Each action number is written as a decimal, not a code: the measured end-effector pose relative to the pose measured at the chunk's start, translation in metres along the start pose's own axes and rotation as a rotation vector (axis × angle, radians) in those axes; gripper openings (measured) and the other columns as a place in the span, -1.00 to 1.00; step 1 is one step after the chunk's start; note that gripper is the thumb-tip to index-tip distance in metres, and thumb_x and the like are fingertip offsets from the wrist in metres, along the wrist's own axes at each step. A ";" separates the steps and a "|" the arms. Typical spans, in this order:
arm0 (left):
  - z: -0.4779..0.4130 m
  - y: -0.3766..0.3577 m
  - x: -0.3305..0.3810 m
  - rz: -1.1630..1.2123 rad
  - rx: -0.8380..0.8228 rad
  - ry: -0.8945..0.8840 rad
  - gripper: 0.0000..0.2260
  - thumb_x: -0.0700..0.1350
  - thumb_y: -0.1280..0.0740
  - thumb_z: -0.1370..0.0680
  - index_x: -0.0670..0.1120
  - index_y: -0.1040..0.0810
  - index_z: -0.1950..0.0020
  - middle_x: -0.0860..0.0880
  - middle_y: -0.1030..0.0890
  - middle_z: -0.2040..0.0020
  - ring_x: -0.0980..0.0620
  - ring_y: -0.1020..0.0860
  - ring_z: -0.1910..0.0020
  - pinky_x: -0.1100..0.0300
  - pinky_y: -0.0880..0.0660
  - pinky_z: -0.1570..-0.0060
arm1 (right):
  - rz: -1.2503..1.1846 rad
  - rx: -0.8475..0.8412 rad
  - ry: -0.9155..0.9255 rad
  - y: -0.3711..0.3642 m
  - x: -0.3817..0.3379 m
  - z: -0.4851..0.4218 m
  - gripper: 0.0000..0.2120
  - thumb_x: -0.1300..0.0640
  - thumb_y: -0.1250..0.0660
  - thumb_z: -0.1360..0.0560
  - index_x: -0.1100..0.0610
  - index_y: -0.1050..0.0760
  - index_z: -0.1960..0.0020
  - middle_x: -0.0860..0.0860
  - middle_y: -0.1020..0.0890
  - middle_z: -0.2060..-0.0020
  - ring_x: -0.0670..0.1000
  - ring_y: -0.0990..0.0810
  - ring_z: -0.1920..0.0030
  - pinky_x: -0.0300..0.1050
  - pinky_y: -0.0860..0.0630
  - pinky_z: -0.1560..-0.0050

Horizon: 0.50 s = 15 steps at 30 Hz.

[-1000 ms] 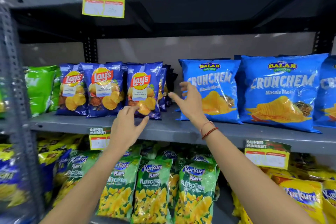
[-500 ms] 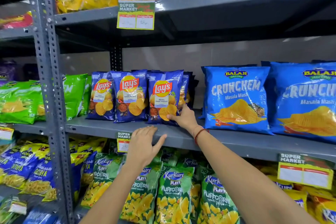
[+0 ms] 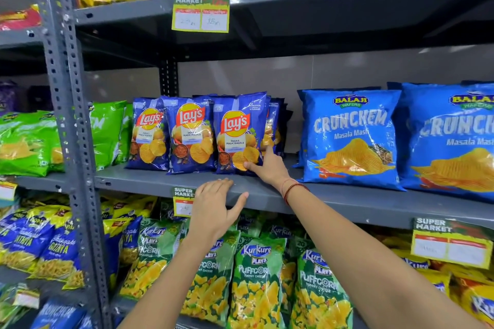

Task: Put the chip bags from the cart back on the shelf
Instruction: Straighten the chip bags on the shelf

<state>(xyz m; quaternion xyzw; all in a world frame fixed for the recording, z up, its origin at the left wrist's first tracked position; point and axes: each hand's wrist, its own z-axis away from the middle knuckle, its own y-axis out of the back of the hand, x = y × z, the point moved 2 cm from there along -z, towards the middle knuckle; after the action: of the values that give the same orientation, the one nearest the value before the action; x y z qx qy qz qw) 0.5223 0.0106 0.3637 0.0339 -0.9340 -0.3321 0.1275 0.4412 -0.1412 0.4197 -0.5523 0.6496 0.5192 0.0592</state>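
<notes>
Up close in the head view, the right hand (image 3: pixel 270 168) pinches the lower right corner of the front Lay's bag (image 3: pixel 240 133), which stands upright on the grey shelf (image 3: pixel 347 203) beside two more. Fingers spread, the left hand (image 3: pixel 213 211) rests empty on the shelf's front edge.

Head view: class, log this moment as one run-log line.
right hand: touching front Lay's bag | left hand: open, on shelf edge | bag: upright on shelf
</notes>
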 end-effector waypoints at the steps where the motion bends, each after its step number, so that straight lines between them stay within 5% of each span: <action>1: 0.000 0.000 0.000 0.000 0.001 0.000 -0.48 0.23 -0.14 -0.49 -0.13 -0.55 -0.20 -0.08 -0.62 -0.17 -0.03 -0.51 -0.20 0.06 -0.30 -0.27 | -0.017 -0.007 -0.012 0.001 0.001 0.000 -0.32 -0.08 -0.44 -0.41 0.23 -0.24 -0.35 0.20 -0.51 -0.29 0.22 -0.46 -0.30 0.17 -0.43 -0.27; 4: 0.000 -0.001 -0.001 0.002 0.011 -0.005 -0.52 0.20 -0.19 -0.51 -0.13 -0.55 -0.20 -0.09 -0.62 -0.17 -0.04 -0.51 -0.20 0.05 -0.30 -0.27 | -0.074 -0.009 -0.042 0.001 0.004 0.000 -0.27 -0.08 -0.47 -0.38 0.23 -0.25 -0.37 0.18 -0.51 -0.28 0.19 -0.47 -0.29 0.08 -0.44 -0.28; 8: 0.000 -0.002 -0.003 -0.007 0.013 -0.011 -0.48 0.22 -0.15 -0.49 -0.13 -0.55 -0.20 -0.08 -0.62 -0.18 -0.03 -0.52 -0.20 0.06 -0.30 -0.26 | -0.116 0.014 -0.053 0.002 0.008 0.000 -0.23 -0.09 -0.51 -0.33 0.22 -0.27 -0.36 0.06 -0.48 0.02 0.09 -0.50 -0.10 -0.05 -0.42 -0.10; 15: -0.005 0.001 -0.007 -0.004 0.061 -0.010 -0.43 0.28 -0.07 -0.48 -0.12 -0.59 -0.13 -0.07 -0.66 -0.08 -0.05 -0.57 -0.10 0.05 -0.37 -0.15 | -0.095 0.256 0.116 0.027 0.001 0.022 -0.39 -0.08 -0.45 -0.38 0.17 -0.36 -0.31 0.11 -0.55 -0.09 0.13 -0.50 -0.18 0.01 -0.47 -0.13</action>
<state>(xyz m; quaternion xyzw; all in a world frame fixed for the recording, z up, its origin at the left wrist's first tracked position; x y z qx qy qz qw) 0.5305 0.0093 0.3662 0.0381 -0.9442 -0.3039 0.1209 0.4090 -0.1291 0.4254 -0.5995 0.6860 0.3956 0.1160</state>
